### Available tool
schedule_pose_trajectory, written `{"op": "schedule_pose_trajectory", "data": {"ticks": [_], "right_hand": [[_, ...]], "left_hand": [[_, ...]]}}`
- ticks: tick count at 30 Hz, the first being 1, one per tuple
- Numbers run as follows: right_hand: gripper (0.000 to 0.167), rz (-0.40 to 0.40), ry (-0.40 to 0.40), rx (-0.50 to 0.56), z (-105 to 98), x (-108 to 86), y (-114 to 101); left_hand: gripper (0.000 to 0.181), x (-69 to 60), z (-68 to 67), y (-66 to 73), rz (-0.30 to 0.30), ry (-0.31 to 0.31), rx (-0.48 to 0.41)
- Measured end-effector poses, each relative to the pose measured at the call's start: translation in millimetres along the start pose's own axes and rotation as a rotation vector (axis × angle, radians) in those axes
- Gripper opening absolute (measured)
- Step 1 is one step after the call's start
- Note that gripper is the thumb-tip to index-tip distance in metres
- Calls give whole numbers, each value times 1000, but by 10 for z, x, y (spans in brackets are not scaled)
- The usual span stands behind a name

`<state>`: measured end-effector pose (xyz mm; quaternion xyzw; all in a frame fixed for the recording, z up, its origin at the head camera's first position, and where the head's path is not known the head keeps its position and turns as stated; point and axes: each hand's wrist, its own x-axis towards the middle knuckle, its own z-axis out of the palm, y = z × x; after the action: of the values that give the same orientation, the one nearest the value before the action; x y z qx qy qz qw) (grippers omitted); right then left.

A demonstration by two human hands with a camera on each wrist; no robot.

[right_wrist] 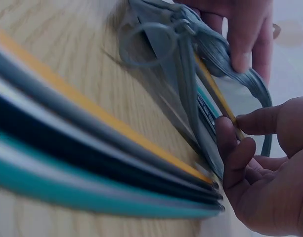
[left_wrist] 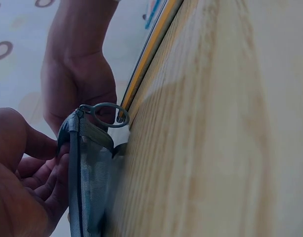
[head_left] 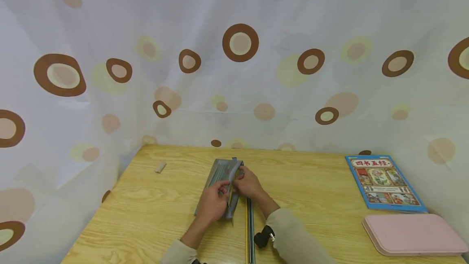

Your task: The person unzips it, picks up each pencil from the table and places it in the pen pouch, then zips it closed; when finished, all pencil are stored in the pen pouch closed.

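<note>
The left hand (head_left: 211,203) pinches the grey-blue mesh zippered pouch (head_left: 218,175) — the right hand (head_left: 250,183), a slim yellow stick (right_wrist: 218,93) at its opening.

- Two hands (head_left: 212,203)
- One pouch (head_left: 220,173), one yellow pencil (right_wrist: 217,92) inside
- At least three loose pencils (head_left: 250,231), near edge
- One book (head_left: 384,182), table's (head_left: 311,182) far right corner
- One pink case (head_left: 415,233), right edge
- One block (head_left: 160,167), far left corner

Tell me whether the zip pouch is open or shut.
Open: the pouch has its zipper edges parted, and the right hand pinches a thin yellow stick between them.
</note>
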<state>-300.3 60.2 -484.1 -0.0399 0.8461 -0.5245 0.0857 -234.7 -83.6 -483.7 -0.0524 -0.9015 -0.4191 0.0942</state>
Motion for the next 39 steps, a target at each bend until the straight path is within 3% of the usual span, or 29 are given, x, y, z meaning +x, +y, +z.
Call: {"op": "schedule_pose_trajectory", "data": {"ticks": [5,15,21,39], "right_hand": [[69,4,-2,-6,24,-33,-1],[41,-38,-28,62,-148,-139,53],[38,-118,-32,-62,-224,-275,125],[29,-225,21,-327,-355,-756,152]], "left_hand": [[33,-10,11,-3,-1,5,-2],[34,7,14,7,-6,4,6],[34,-5,30,3,-21,-2,4],[33,-24,26,20,-15,-1,-15]]}}
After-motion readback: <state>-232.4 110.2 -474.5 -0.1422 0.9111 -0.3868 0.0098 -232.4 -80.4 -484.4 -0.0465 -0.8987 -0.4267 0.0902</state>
